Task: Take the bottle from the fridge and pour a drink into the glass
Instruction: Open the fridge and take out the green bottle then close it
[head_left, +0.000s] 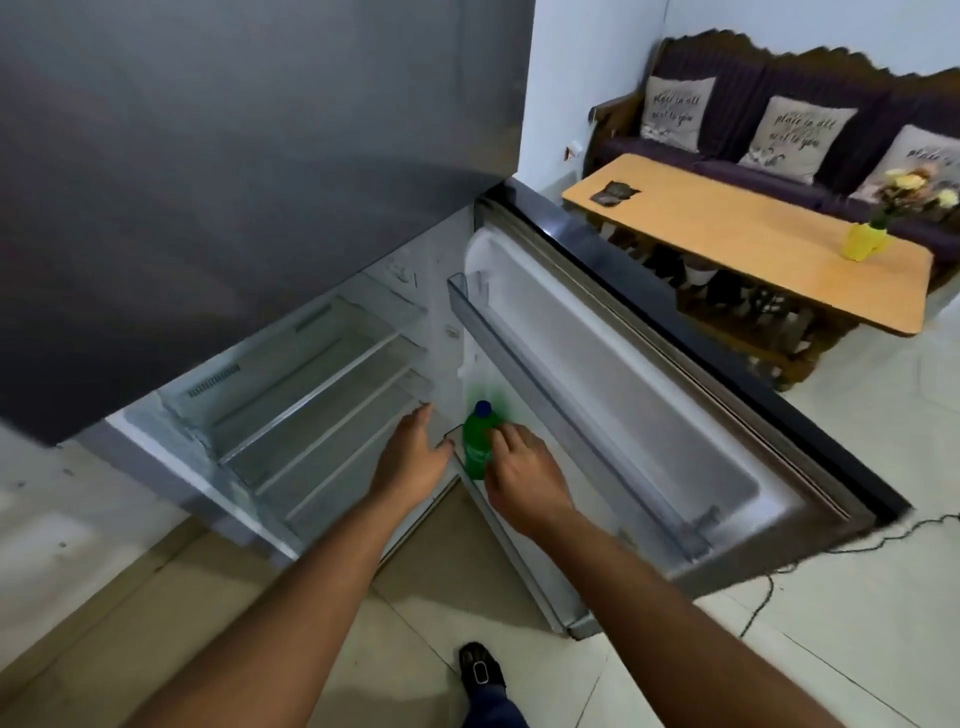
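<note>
Pale floor tiles (857, 649) spread beneath our open fridge (322, 374), whose door (649, 395) swings out to the right. Standing upright in the lower door rack is the green bottle (477, 441) (blue cap on top). Our right hand (524, 475) curls its grip about the bottle's side, fingers touching it, though we cannot tell if it is fully closed. Our left hand (410, 457) hangs spread and empty just beside it.
</note>
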